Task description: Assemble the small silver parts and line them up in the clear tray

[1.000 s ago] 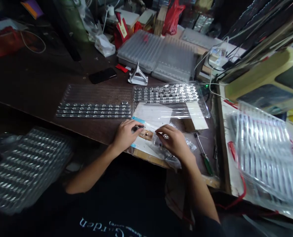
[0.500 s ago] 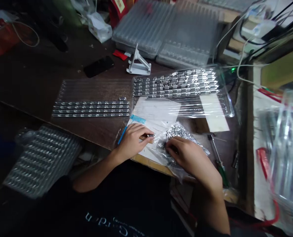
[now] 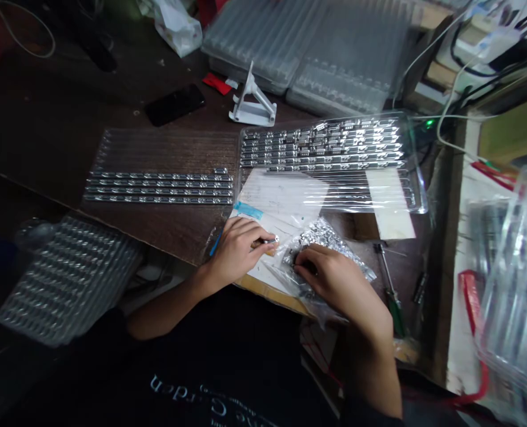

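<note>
My left hand [image 3: 239, 246] pinches a small metal connector [image 3: 270, 240] over a white sheet [image 3: 285, 193]. To its right, my right hand [image 3: 329, 270] has its fingers curled down at a clear plastic bag of small shiny metal parts [image 3: 328, 234]; whatever lies between those fingertips is hidden. Beyond the hands, a clear tray [image 3: 417, 184] carries rows of metal connectors in its upper part. Another clear tray [image 3: 156, 148] at the left has several filled rows along its near side and one single connector above them.
A black phone [image 3: 175, 105] and a white stand [image 3: 253, 107] lie behind the trays. Stacked clear trays stand at the back [image 3: 258, 44], lower left [image 3: 63, 279] and right [image 3: 518, 279]. A green-handled screwdriver [image 3: 393, 296] rests right of the bag.
The camera view has shifted slightly. My right hand's fingers have moved a little further left at the bag. My left hand keeps its pinch, with the connector tilted slightly differently.
</note>
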Demonstrator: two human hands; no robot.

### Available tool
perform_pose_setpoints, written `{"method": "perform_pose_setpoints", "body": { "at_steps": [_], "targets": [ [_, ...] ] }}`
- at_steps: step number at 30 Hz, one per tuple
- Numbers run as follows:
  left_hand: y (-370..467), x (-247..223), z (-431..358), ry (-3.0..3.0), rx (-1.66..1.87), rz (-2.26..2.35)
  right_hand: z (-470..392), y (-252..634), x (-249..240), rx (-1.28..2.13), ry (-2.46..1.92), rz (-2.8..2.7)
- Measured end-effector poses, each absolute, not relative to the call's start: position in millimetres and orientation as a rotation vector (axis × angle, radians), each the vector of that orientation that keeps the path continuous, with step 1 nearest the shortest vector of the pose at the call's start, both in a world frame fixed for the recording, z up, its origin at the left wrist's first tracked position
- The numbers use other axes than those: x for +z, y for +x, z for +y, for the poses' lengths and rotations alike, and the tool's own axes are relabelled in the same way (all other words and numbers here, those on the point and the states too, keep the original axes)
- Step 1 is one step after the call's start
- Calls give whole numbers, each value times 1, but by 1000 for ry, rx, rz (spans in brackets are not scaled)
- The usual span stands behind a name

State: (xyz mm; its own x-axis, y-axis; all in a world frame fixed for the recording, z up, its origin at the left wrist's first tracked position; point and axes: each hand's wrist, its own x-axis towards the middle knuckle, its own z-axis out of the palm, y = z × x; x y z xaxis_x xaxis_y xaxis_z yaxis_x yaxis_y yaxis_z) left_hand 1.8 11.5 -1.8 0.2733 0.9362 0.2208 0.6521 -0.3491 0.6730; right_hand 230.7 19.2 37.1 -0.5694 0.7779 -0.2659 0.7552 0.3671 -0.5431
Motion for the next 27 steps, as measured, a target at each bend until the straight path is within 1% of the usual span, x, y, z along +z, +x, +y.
{"method": "perform_pose_setpoints", "body": {
  "at_steps": [4,9,11,16,19,25,27],
  "targets": [
    [2,-2,11,2101,882,1394,21,234,39,1014,-1404,-2437],
    [-1,5,9,2019,1175,1346,25,223,36,936,-1300,-2307],
    [-3,7,7,2010,1223,1366,26,213,32,949,-1242,-2302],
    [-17,8,0,1912,1200,1400,27,188,22,885,-1297,-2235],
    [-37,12,5,1900,1147,1411,27,180,17,823,-1193,-2217],
    [-99,33,53,2043,1099,1591,27,174,7,855,-1146,-2228],
    [-114,37,74,2037,1019,1656,26,173,7,837,-1156,-2272]
  ]
}}
